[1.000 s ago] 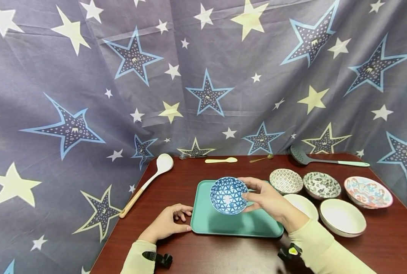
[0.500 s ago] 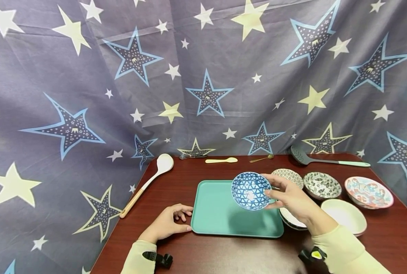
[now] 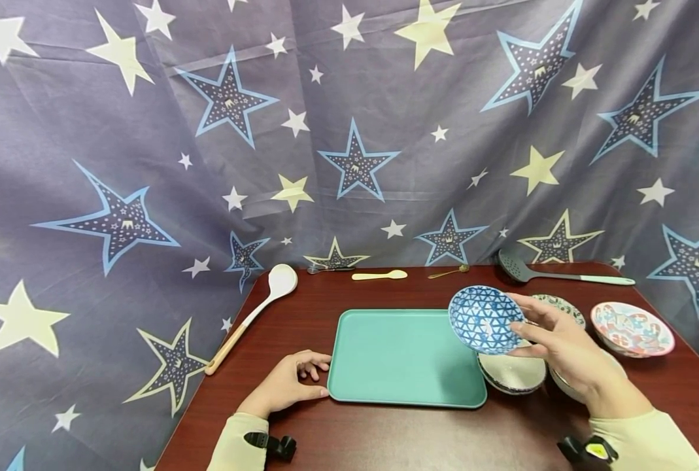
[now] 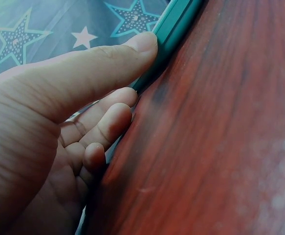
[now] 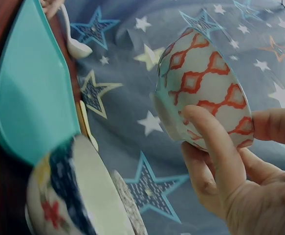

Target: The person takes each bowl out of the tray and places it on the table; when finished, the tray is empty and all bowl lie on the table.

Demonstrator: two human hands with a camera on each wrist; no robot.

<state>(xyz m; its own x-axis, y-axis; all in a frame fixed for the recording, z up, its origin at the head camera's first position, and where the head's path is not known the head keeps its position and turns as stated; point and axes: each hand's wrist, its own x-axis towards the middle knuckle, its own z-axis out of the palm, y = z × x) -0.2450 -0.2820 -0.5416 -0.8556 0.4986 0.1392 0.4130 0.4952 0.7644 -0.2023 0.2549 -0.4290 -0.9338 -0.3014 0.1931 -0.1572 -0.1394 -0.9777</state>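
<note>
My right hand (image 3: 567, 353) pinches a small bowl (image 3: 484, 319) by its right side and holds it tilted above the tray's right edge. Inside, the bowl has blue and white triangles; in the right wrist view, its outside shows red diamond shapes on white. On the left, my left hand (image 3: 293, 381) rests on the table against the left edge of the green tray (image 3: 396, 360). Its thumb (image 4: 142, 43) touches the tray's side, while the other fingers lie loosely curled. A cream-coloured bowl (image 3: 512, 374), flowered outside in the right wrist view, stands below the held one.
Behind my right hand are a leaf-patterned bowl (image 3: 563, 309) and another pale bowl (image 3: 567, 386), both partly hidden. A pink-and-blue bowl (image 3: 633, 329) stands far right. Along the back lie a slotted spatula (image 3: 516, 268), a yellow spoon (image 3: 380, 275) and a thin gold spoon (image 3: 450, 271); a white ladle (image 3: 281, 281) lies left.
My right hand has carried the blue-and-white bowl rightward, from over the tray's middle to its right edge and the bowls there. The left hand and tray have stayed in place.
</note>
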